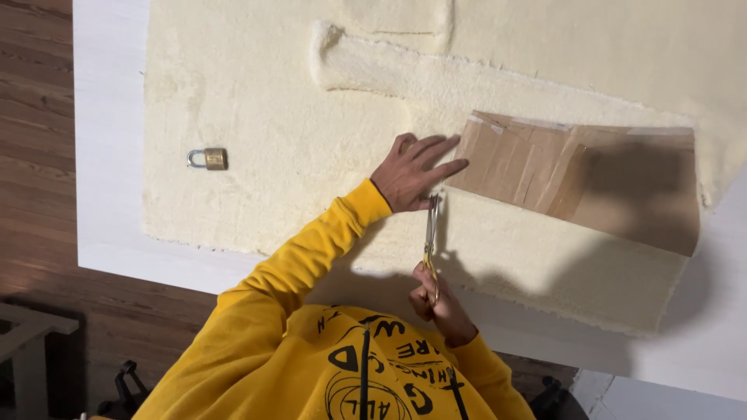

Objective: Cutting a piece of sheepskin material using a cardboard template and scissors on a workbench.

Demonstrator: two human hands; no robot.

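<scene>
- Cream fleece fabric (296,132), thick and nappy, is lying spread over most of the white table (109,155); its near edge is running just beside the hand that is working the scissors, and the uncut stretch is reaching away from that grip toward the far side.
- Scissors (430,233), gold-handled with pale blades, are pointing straight away from the body; their long axis is running from the grip up toward the corner of the cardboard, tips sitting at the edge of the template.
- Right hand (437,299) is closing its fingers through the scissor handles, a firm wrapped hold; how far the blades are parted cannot be told from here.
- Left hand (416,171) is lying flat and spread, holding nothing, fingers pressing down on the fleece and onto the near corner of the cardboard, just beyond the blade tips. Of the two hands it is nearer to the template.
- Cardboard template (576,175), brown, creased and patched with tape strips, is lying on the fleece, stretching away to the right of the grip with its long axis running sideways; a shadow is covering its far half.
- Raised fleece piece (373,66), same cream pile, is lying on top of the cloth well beyond both hands.
- Brass padlock (208,159) is sitting on the fleece well to the left of the grip, apart from everything.
- Yellow printed sweatshirt (311,358) is covering both arms; wooden floor (39,117) is showing past the table edge.
</scene>
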